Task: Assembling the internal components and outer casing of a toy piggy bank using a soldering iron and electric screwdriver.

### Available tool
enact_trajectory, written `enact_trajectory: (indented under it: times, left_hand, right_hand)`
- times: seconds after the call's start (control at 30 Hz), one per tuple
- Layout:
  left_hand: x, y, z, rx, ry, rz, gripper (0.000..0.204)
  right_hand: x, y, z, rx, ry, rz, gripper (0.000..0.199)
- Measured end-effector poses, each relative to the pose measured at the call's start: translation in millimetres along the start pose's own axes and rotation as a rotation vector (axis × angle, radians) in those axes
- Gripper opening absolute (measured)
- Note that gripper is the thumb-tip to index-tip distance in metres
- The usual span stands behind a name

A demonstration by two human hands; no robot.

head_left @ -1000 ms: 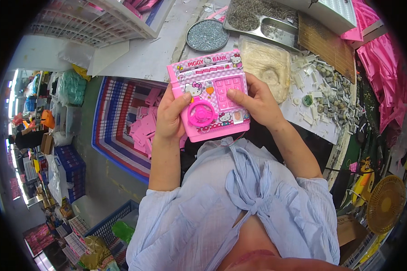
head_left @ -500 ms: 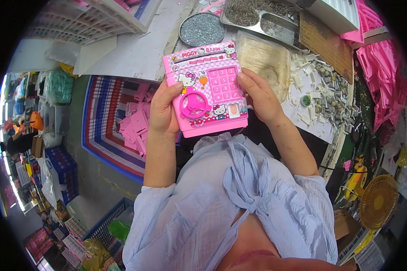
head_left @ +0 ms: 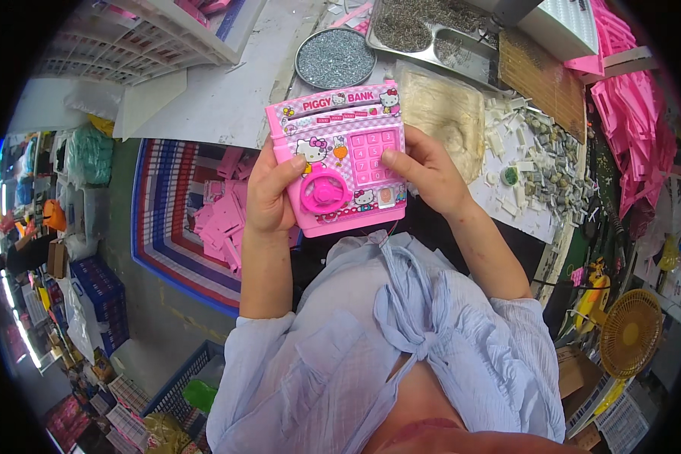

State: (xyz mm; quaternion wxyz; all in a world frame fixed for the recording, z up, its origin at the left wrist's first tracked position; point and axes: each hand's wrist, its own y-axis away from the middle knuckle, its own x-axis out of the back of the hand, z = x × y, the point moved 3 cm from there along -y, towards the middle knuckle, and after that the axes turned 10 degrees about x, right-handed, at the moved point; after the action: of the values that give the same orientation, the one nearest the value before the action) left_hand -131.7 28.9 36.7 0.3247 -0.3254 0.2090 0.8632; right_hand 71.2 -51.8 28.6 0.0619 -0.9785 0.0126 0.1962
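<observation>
Since the earlier frames the pink toy safe (head_left: pixel 339 159) is being held slightly farther out over the desk edge, with the right thumb shifted onto its keypad. Nearest, the person's pale blue blouse (head_left: pixel 386 340) is filling the lower view, both forearms rising from it. The left hand (head_left: pixel 268 193) is gripping the safe's left side, fingers wrapped behind and thumb lying on the front beside the round pink dial (head_left: pixel 326 191). The right hand (head_left: pixel 424 175) is clasping the right side, thumb pressing on the keypad (head_left: pixel 373 156). The step in hand appears to be a check of the buttons; the next move likely calls for steady support from the left while the thumb is working key by key. Beyond, a tan cloth pad (head_left: pixel 443 113) is lying on the desk (head_left: pixel 227 98), small grey-white parts (head_left: pixel 545 159) to its right. Farther off, a round dish of screws (head_left: pixel 335 58) and a metal tray (head_left: pixel 431 34) are standing.
</observation>
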Motion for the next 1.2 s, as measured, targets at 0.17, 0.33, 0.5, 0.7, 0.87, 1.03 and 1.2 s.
enact_trajectory:
  times: [0.17, 0.33, 0.5, 0.7, 0.87, 1.03, 1.2]
  left_hand:
    - [-2.7, 5.5, -0.7, -0.022, -0.011, 0.02, 0.069]
    - [-8.6, 11.7, -4.8, -0.031, -0.102, -0.01, 0.072]
    - [-18.9, 17.9, -6.7, -0.057, -0.145, -0.063, 0.072]
    - [-32.9, 20.9, -3.7, -0.047, -0.162, -0.072, 0.073]
    - [-37.8, 19.3, 0.4, -0.068, -0.161, -0.083, 0.07]
    - [-22.0, 13.4, -0.4, -0.034, -0.053, -0.062, 0.066]
    - [-11.3, 6.3, -4.2, -0.012, -0.009, 0.009, 0.064]
  right_hand:
    - [0.6, 7.5, -4.3, 0.012, 0.053, -0.008, 0.039]
    - [-1.2, 17.7, -10.2, 0.068, 0.132, 0.037, 0.037]
    - [0.9, 31.0, -15.6, 0.16, 0.202, 0.044, 0.035]
    - [-2.1, 36.1, -28.5, 0.166, 0.209, 0.05, 0.039]
    - [-7.0, 29.4, -32.0, 0.211, 0.266, 0.04, 0.044]
    - [-8.5, 15.9, -24.4, 0.12, 0.216, 0.04, 0.045]
    - [-0.2, 7.4, -17.0, -0.018, 0.148, 0.048, 0.038]
